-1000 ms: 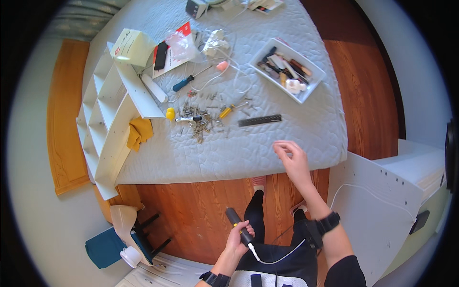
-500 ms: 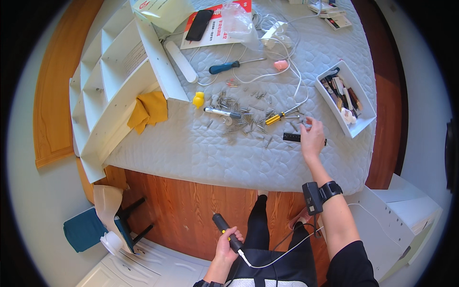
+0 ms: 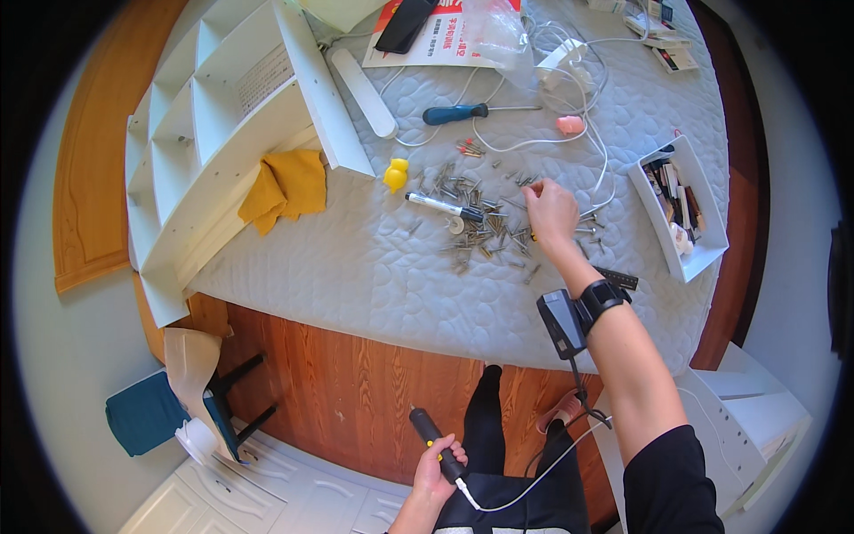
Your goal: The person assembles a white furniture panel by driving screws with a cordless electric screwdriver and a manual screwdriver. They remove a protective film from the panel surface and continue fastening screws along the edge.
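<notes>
My left hand (image 3: 436, 472) is wrapped round a black electric screwdriver (image 3: 427, 429) with a white cable at its rear end, held low above the floor. My right hand (image 3: 553, 214) is at the right side of a pile of metal screws (image 3: 485, 218) on the mattress, fingers pinched together. Whatever they pinch is too small to make out. Under this hand a yellow-handled screwdriver is mostly hidden. A black-and-white marker pen (image 3: 443, 206) lies on the screws. Close to my right wrist is a black ruler-like strip (image 3: 616, 278).
A white shelf unit (image 3: 342, 133) stands on the left with a yellow cloth (image 3: 286, 190) beside it. Farther back lie a blue screwdriver (image 3: 455, 114), a phone (image 3: 406, 25) and tangled white cables. A white box (image 3: 705, 260) of pens and tools sits at the right.
My right hand has moved left and away from me, from above the black strip to the screws, its fingers now pinched. The head view has shifted slightly. My left hand keeps its hold.
</notes>
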Demonstrator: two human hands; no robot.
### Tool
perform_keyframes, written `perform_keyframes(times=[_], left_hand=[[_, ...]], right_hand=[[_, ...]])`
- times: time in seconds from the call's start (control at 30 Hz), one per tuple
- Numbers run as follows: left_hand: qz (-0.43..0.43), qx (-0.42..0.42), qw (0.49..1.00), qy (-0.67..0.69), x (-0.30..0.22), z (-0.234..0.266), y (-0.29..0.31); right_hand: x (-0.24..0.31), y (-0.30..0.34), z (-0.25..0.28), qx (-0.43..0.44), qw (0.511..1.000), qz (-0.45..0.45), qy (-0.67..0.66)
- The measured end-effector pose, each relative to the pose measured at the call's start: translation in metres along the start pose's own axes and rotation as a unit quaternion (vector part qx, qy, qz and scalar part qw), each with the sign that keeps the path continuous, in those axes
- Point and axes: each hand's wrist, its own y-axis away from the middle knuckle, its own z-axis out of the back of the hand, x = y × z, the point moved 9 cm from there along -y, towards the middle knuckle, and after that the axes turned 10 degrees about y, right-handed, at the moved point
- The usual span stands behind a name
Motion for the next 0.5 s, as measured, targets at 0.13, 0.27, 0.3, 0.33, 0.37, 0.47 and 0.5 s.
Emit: perform_keyframes(times=[0.13, 0.27, 0.3, 0.33, 0.37, 0.47, 0.5], left_hand=[[0.005, -0.002, 1.0, 0.012, -0.004, 0.001, -0.003], [0.002, -0.013, 1.0, 0.001, -0.008, 0.001, -0.004], [-0.001, -0.012, 1.0, -0.005, -0.009, 0.0, -0.004], [0.002, -0.011, 1.0, -0.005, -0.008, -0.002, -0.004], [0.001, -0.008, 1.0, -0.019, -0.009, -0.004, -0.004], [0.005, -0.003, 0.999, -0.048, -0.007, -0.011, -0.001], [0.005, -0.001, 0.998, -0.061, -0.006, -0.013, 0.001]], right_hand=[[0.006, -0.009, -0.01, 0.028, 0.996, -0.067, 0.043], [0.002, -0.018, -0.021, 0.034, 0.994, -0.093, 0.034], [-0.003, -0.02, -0.025, 0.043, 0.994, -0.091, 0.032], [-0.007, -0.02, -0.032, 0.065, 0.995, -0.077, -0.012], [-0.011, -0.022, -0.038, 0.091, 0.992, -0.063, -0.058], [-0.031, -0.014, -0.061, 0.166, 0.942, -0.094, -0.275], [-0.036, -0.01, -0.068, 0.184, 0.906, -0.114, -0.364]])
